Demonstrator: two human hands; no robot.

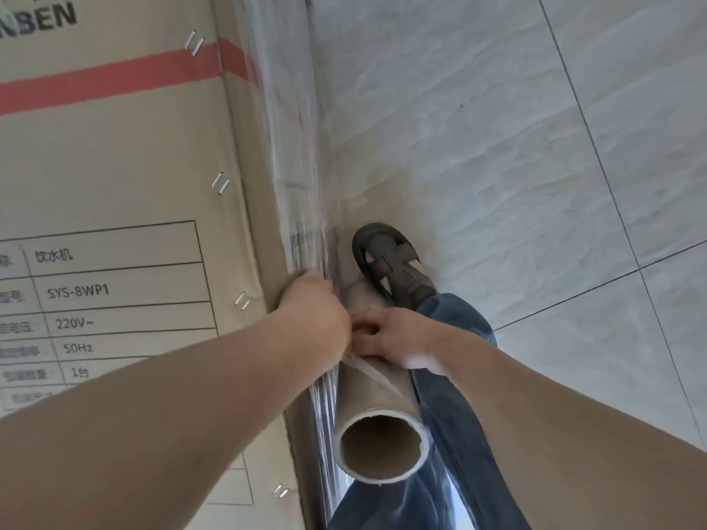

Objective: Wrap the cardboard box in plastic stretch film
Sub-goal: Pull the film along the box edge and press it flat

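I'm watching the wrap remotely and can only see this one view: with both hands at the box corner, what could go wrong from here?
1. The left hand pins the stretch film only at the cardboard box corner; if it slips, the film may peel back.
2. The film is bunched between the hands and could tear near the right hand.
3. The roll leans by the leg and shoe, so it may get knocked over.
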